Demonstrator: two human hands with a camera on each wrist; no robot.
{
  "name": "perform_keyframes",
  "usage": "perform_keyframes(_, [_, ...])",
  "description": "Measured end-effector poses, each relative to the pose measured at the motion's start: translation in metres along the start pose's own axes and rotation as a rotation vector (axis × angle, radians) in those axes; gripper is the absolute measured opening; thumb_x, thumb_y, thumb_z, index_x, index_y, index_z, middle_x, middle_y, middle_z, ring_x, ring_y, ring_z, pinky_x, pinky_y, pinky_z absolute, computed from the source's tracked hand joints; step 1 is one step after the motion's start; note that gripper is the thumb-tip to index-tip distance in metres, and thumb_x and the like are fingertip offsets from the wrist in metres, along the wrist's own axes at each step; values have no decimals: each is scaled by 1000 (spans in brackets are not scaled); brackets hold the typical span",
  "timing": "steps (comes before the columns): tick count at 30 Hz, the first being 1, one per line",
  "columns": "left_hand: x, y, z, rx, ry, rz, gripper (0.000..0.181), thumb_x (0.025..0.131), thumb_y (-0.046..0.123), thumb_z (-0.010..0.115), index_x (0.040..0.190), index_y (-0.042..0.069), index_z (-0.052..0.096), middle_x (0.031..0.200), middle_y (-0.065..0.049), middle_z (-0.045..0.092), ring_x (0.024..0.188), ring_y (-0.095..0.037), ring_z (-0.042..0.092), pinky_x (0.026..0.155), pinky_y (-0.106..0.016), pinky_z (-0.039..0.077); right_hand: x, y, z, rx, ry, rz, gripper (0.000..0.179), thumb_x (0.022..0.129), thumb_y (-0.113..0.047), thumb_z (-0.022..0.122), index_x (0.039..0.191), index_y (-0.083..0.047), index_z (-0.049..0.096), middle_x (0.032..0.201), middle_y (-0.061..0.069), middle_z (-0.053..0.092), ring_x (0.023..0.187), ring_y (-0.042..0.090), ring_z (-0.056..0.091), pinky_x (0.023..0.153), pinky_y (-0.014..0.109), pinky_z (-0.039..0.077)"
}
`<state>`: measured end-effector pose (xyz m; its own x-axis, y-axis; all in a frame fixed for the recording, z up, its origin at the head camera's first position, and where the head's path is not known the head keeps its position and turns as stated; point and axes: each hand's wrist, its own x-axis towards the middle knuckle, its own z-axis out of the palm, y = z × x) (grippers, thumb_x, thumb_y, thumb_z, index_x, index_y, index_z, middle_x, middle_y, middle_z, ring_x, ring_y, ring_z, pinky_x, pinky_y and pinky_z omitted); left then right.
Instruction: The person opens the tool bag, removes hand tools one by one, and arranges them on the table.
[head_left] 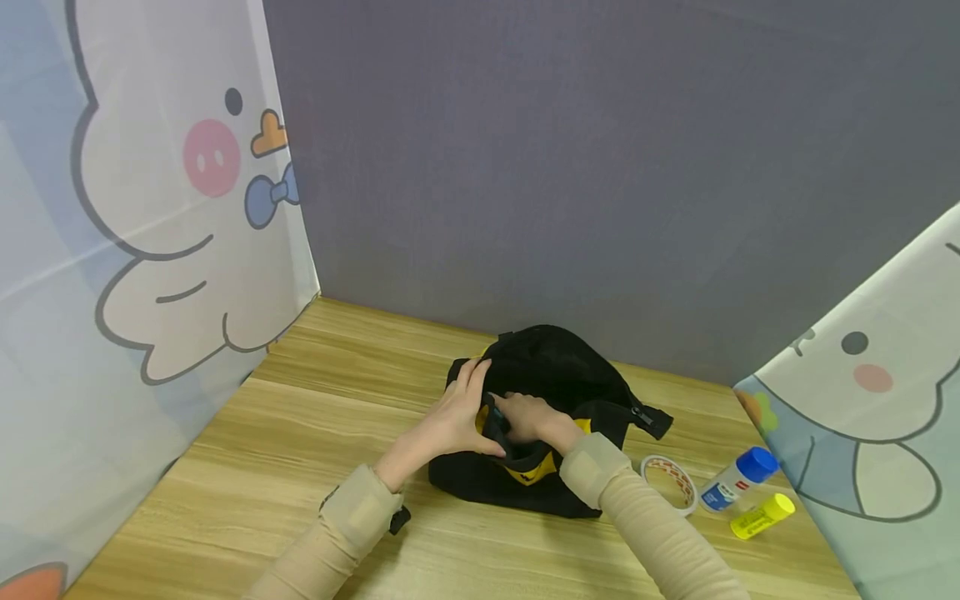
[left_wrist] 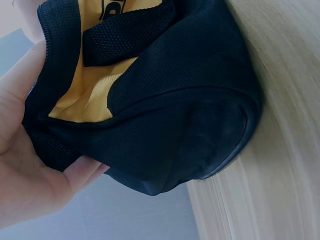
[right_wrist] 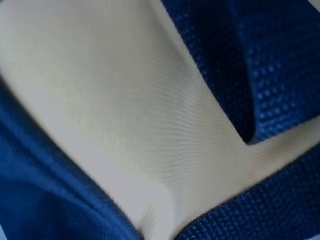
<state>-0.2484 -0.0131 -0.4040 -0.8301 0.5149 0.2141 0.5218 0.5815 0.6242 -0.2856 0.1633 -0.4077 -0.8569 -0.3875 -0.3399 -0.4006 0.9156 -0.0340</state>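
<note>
A black tool bag point(head_left: 558, 358) with yellow panels and a zipped top lies on the table, its mouth spread. My left hand point(head_left: 450, 421) grips the edge of its mouth at the left. In the left wrist view, the same hand point(left_wrist: 35, 175) has the black rim between thumb and fingers, beside a yellow panel and a black strap point(left_wrist: 125, 40). My right hand point(head_left: 528, 417) reaches into the mouth; its fingertips are hidden, and what they hold is not visible. The right wrist view is filled by yellow cloth point(right_wrist: 115, 100) and dark webbing point(right_wrist: 285, 65) close up.
Right of the bag lie a tape roll point(head_left: 684, 483), a clear tube with a blue cap point(head_left: 723, 490) and a yellow glue stick point(head_left: 761, 517). A grey wall point(head_left: 562, 167) stands behind the wooden table point(head_left: 300, 425), and cartoon-printed cloths point(head_left: 150, 317) hang at both sides.
</note>
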Motion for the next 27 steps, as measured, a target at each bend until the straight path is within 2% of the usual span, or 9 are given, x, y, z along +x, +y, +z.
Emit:
perform_keyframes(5, [0,0,0,-12,-1,-7,128,67,40,92,158,6,9,161,-24,11,139,-48,37,106,-59,44,-3,0,-5,1,-11,8,84,86,-33,78,155,-16,34,139,16,57,116,32,62,96,46,55])
perform_keyframes(11, [1,0,0,-19,-2,-18,128,67,39,92,158,7,9,161,-23,11,139,-48,37,105,-59,45,-4,3,-11,27,6,-13,82,85,-29,78,154,-18,35,133,17,60,106,31,64,84,45,57])
perform_keyframes(16, [1,2,-1,-29,-5,-17,127,67,39,92,159,8,9,162,-22,10,139,-48,37,104,-58,46,-8,7,-20,32,29,-11,84,86,-26,78,155,-20,31,139,18,56,104,31,64,83,44,57])
perform_keyframes(20, [1,2,-1,-29,-9,-18,127,68,38,92,159,8,9,162,-22,10,140,-48,36,106,-58,45,-12,7,-28,51,42,-19,86,84,-25,78,155,-20,30,137,19,55,96,28,62,79,43,56])
perform_keyframes(27, [2,0,1,-22,-9,-12,127,68,39,92,158,7,8,161,-22,10,140,-48,35,106,-57,45,-21,7,-40,28,52,-32,84,85,-26,78,155,-23,30,134,16,57,94,26,62,78,41,55])
